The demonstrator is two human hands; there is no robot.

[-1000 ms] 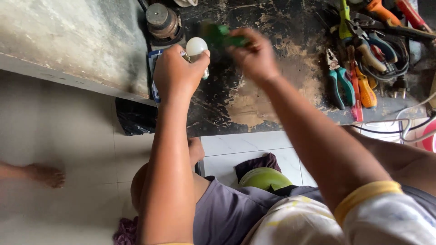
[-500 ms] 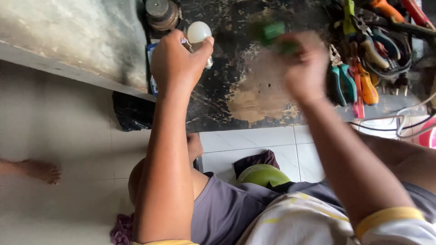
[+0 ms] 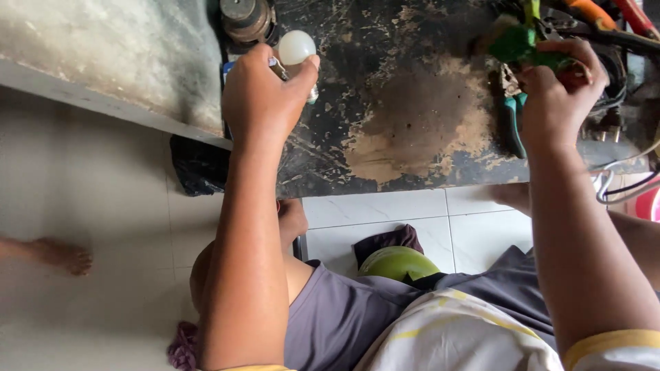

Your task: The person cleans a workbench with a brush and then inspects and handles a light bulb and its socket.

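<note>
My left hand (image 3: 265, 96) grips a white light bulb (image 3: 296, 49) by its base, with the round globe pointing away from me, above the dark worn workbench (image 3: 405, 130). My right hand (image 3: 560, 93) is at the right end of the bench, closed on a green object (image 3: 519, 45) among the tools; what that object is cannot be made out. The two hands are far apart, with a bare brown patch of bench between them.
Pliers with teal handles (image 3: 512, 120), orange-handled tools (image 3: 595, 10) and cables (image 3: 622, 185) crowd the bench's right end. A round metal part (image 3: 246, 17) sits beyond the bulb. Below are white floor tiles, a green round object (image 3: 399, 263), and another person's bare foot (image 3: 58, 255) at left.
My right hand has carried the green object from beside the bulb rightward to the tool pile. My left hand has kept holding the bulb in about the same place.
</note>
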